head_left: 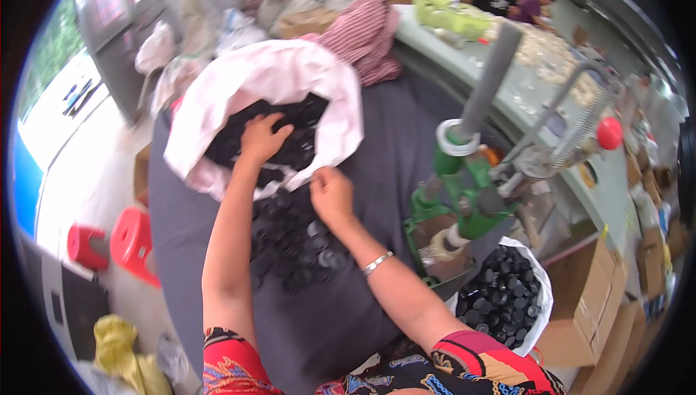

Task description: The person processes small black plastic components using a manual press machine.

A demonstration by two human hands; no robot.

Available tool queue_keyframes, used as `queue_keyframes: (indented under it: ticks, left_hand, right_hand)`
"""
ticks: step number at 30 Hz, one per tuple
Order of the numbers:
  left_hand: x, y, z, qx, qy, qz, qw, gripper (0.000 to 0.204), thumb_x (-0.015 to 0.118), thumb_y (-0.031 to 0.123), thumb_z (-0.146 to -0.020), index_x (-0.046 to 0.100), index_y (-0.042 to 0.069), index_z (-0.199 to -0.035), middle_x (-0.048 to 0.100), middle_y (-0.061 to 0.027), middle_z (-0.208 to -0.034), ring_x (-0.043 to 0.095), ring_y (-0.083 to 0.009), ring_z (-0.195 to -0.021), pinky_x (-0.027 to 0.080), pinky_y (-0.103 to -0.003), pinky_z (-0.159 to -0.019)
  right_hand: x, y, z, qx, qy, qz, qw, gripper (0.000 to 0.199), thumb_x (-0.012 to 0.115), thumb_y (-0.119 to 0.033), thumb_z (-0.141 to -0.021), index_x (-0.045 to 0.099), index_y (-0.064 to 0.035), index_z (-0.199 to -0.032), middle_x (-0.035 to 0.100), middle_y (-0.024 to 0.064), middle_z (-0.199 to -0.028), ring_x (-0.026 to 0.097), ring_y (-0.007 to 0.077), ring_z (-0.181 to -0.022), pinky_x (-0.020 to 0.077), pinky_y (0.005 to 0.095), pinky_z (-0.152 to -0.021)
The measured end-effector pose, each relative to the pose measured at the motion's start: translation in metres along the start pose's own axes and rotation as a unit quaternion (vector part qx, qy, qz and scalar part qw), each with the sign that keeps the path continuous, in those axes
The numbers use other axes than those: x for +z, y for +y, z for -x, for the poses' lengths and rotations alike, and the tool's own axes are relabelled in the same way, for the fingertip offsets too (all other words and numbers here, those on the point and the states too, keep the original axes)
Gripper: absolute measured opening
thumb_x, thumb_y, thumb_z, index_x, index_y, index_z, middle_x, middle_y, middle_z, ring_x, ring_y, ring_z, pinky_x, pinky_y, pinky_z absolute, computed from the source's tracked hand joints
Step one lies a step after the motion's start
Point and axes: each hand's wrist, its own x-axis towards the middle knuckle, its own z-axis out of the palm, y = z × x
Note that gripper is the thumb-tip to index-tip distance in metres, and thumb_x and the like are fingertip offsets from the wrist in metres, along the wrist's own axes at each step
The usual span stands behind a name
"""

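A big white sack (264, 65) lies with its mouth rolled back on the dark cloth-covered table (406, 126). Black round caps (304, 119) fill its inside. My left hand (264, 137) reaches into the mouth, fingers spread over the caps. At the sack's near rim, my right hand (333, 195) pinches the white edge between thumb and fingers. Just below the rim, a loose pile of black caps (290, 243) is spread on the cloth, a few of them greyer.
A green hand press (464, 206) with a long grey lever stands to the right. Beside it a white bag (540, 279) holds more black caps. Cardboard boxes (580, 301) stand at lower right, red stools (132, 239) at left. Two people work at the far bench (500, 68).
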Motion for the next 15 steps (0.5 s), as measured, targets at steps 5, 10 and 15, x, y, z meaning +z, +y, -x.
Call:
queue_keyframes:
  ticks: [5, 10, 15]
  left_hand:
    - [0.031, 0.042, 0.006, -0.067, -0.087, -0.001, 0.994, 0.049, 0.067, 0.047, -0.074, 0.067, 0.022, -0.116, 0.053, -0.0106, -0.133, 0.047, -0.0425, -0.121, 0.042, -0.047, -0.100]
    - [0.017, 0.021, 0.023, 0.000, -0.139, -0.044, 0.989, 0.039, 0.063, 0.037, -0.072, 0.072, 0.018, -0.106, 0.065, -0.0113, -0.115, 0.059, -0.0344, -0.108, 0.045, -0.046, -0.095]
    - [-0.002, 0.028, 0.056, 0.122, -0.091, 0.010, 0.988, 0.026, 0.061, 0.031, -0.077, 0.072, 0.012, -0.090, 0.066, -0.0118, -0.103, 0.059, -0.0341, -0.093, 0.044, -0.045, -0.088]
  right_hand:
    - [-0.019, 0.003, -0.002, 0.007, 0.011, 0.002, 1.000, 0.009, 0.060, -0.012, -0.083, 0.061, -0.0034, -0.083, 0.063, 0.0167, -0.082, 0.062, 0.0383, -0.077, 0.0493, 0.0457, -0.068]
    - [-0.002, 0.001, 0.003, -0.010, 0.010, -0.021, 1.000, 0.010, 0.057, -0.011, -0.083, 0.062, -0.0029, -0.081, 0.062, 0.0186, -0.078, 0.061, 0.0388, -0.076, 0.0485, 0.0467, -0.067]
    - [-0.017, -0.003, -0.022, 0.003, 0.027, -0.022, 0.999, 0.013, 0.054, -0.009, -0.083, 0.063, -0.0004, -0.079, 0.063, 0.0206, -0.077, 0.061, 0.0399, -0.074, 0.0479, 0.0471, -0.065]
